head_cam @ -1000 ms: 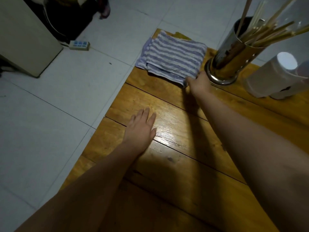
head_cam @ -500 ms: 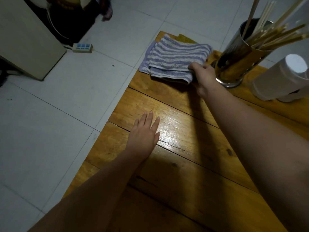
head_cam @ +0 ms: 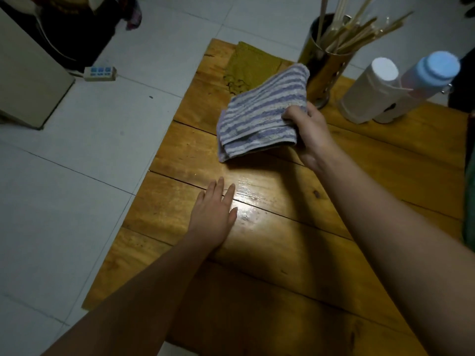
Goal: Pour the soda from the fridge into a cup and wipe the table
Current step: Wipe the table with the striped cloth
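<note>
A folded towel with purple and white stripes (head_cam: 262,111) hangs lifted above the far part of the wooden table (head_cam: 295,253). My right hand (head_cam: 309,132) grips its near right corner, thumb on top. My left hand (head_cam: 213,214) rests flat on the table's glossy planks near the left edge, fingers straight. No soda or cup shows in this view.
A yellow-green cloth (head_cam: 248,65) lies at the table's far corner. A metal holder full of chopsticks (head_cam: 326,57) stands behind the towel. A white bottle (head_cam: 367,91) and a blue-capped bottle (head_cam: 426,75) stand at far right. A power strip (head_cam: 100,73) lies on the tiled floor.
My right hand took hold of the striped towel and lifted it toward me off the table's corner, uncovering the yellow-green cloth beneath. My left hand stayed flat on the table.
</note>
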